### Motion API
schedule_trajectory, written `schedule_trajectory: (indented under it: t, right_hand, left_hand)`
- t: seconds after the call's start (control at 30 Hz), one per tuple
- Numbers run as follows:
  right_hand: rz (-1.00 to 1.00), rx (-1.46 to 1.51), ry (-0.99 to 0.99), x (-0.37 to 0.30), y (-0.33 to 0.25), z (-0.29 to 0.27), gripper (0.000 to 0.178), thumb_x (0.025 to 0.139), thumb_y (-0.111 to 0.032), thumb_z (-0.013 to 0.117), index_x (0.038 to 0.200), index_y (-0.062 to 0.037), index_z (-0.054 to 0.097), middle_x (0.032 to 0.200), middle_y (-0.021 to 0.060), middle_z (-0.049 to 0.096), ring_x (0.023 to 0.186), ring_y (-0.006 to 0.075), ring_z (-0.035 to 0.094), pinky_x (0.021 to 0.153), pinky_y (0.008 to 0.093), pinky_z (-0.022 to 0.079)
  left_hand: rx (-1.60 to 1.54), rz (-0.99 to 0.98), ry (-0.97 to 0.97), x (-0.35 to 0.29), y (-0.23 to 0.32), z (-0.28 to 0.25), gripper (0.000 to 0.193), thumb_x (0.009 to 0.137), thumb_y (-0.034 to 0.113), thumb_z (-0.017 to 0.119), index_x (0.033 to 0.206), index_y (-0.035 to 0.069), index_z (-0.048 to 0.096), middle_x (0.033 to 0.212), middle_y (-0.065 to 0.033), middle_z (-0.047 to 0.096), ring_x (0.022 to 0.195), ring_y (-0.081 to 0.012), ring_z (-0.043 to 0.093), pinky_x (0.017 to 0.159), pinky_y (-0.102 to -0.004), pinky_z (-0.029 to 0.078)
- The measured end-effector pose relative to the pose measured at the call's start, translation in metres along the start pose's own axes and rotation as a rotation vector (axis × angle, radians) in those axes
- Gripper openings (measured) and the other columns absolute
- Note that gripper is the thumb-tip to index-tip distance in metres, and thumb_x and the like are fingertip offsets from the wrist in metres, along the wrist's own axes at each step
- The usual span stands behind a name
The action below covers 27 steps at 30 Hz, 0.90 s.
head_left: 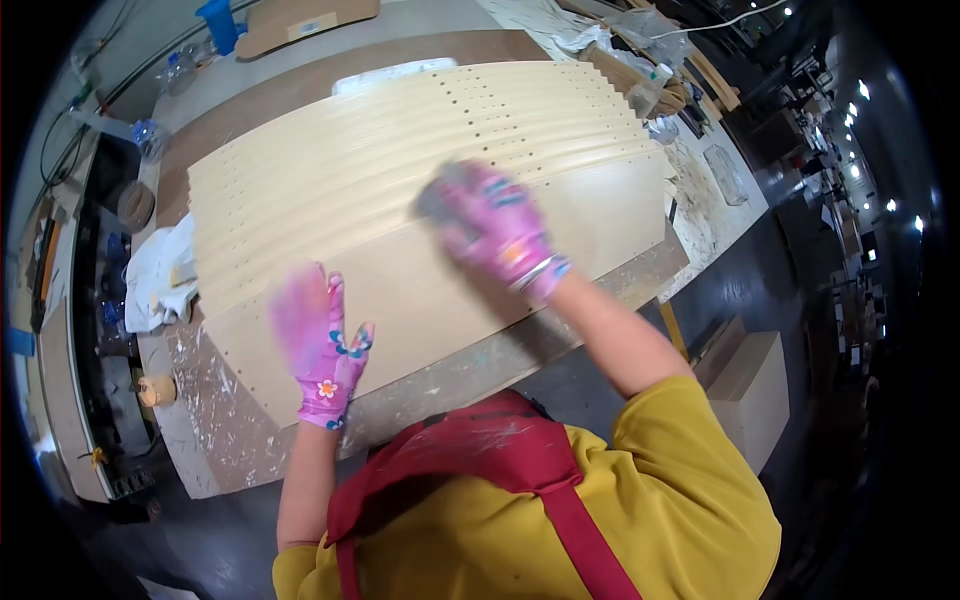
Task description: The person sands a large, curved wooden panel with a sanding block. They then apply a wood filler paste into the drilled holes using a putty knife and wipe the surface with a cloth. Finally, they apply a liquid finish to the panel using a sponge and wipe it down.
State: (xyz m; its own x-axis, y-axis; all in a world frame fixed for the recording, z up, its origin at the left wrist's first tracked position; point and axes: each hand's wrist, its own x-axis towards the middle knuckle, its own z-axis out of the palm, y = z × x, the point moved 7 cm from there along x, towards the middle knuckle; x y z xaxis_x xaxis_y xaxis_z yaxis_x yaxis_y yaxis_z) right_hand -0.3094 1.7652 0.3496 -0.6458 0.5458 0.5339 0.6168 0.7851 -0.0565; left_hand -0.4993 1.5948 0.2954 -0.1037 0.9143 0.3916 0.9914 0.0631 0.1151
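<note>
The right hand (497, 232), in a pink patterned glove, is seen pressed down on the top pale wooden panel (420, 270); a small grey pad (437, 196) shows at its fingertips, blurred, so its material cannot be told. The fingers are curled over the pad, gripping it. The left hand (318, 345), gloved alike, is laid flat and open on the same panel near its front edge; its fingertips are smeared by blur.

The panel is the uppermost of a fanned stack of long light-coloured boards (400, 130), each drilled with rows of small holes along its edges. The stack lies on a paint-spattered counter (225, 420), whose surface is mostly hidden beneath it. A crumpled white cloth (155, 275) is seen beside the stack's left end, touching it. The lower view is filled by a yellow shirt and red apron straps (560, 500), which cut off the counter's front.
</note>
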Motion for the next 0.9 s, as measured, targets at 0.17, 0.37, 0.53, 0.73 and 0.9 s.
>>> schedule_trajectory:
  t: [0.17, 0.37, 0.53, 0.73, 0.9]
  right_hand:
    - [0.822, -0.284, -0.142, -0.097, 0.327, -0.083, 0.046, 0.086, -0.042, 0.058, 0.121, -0.0131, 0.060, 0.104, 0.0197, 0.067, 0.084, 0.0362, 0.066, 0.079, 0.0453, 0.054]
    - [0.158, -0.027, -0.311, -0.030, 0.139, -0.037, 0.050, 0.085, -0.040, 0.058, 0.128, -0.0144, 0.057, 0.130, 0.0137, 0.057, 0.120, 0.0298, 0.054, 0.102, 0.0414, 0.044]
    - [0.948, -0.198, -0.369, -0.101, 0.387, -0.096, 0.045, 0.084, -0.031, 0.061, 0.126, -0.0128, 0.059, 0.122, 0.0164, 0.062, 0.107, 0.0327, 0.062, 0.094, 0.0425, 0.051]
    - [0.059, 0.011, -0.137, -0.022, 0.238, -0.071, 0.045, 0.083, -0.034, 0.061, 0.124, -0.0151, 0.061, 0.117, 0.0183, 0.063, 0.110, 0.0329, 0.060, 0.093, 0.0409, 0.049]
    - [0.037, -0.039, -0.046, -0.050, 0.299, -0.064, 0.047, 0.078, -0.021, 0.065, 0.125, -0.0145, 0.060, 0.118, 0.0158, 0.063, 0.113, 0.0282, 0.059, 0.096, 0.0394, 0.048]
  left_hand:
    - [0.060, 0.075, 0.018, 0.012, 0.018, 0.013, 0.067, 0.092, 0.046, 0.049, 0.145, 0.006, 0.039, 0.154, -0.0141, 0.032, 0.145, -0.0350, 0.020, 0.118, -0.0525, 0.009]
    - [0.090, 0.103, -0.032, 0.024, 0.063, 0.033, 0.055, 0.091, 0.031, 0.049, 0.142, 0.009, 0.043, 0.151, -0.0146, 0.037, 0.142, -0.0391, 0.027, 0.116, -0.0572, 0.015]
    - [0.060, 0.234, -0.078, 0.031, 0.096, 0.043, 0.052, 0.092, 0.036, 0.047, 0.137, 0.010, 0.049, 0.148, -0.0149, 0.041, 0.140, -0.0395, 0.030, 0.114, -0.0596, 0.017]
    - [0.104, 0.200, -0.072, 0.029, 0.096, 0.044, 0.049, 0.090, 0.034, 0.048, 0.132, 0.008, 0.051, 0.146, -0.0151, 0.042, 0.140, -0.0402, 0.030, 0.114, -0.0600, 0.017]
    - [0.134, 0.225, -0.029, 0.026, 0.096, 0.046, 0.049, 0.090, 0.033, 0.047, 0.133, 0.010, 0.049, 0.147, -0.0142, 0.042, 0.140, -0.0399, 0.030, 0.114, -0.0600, 0.018]
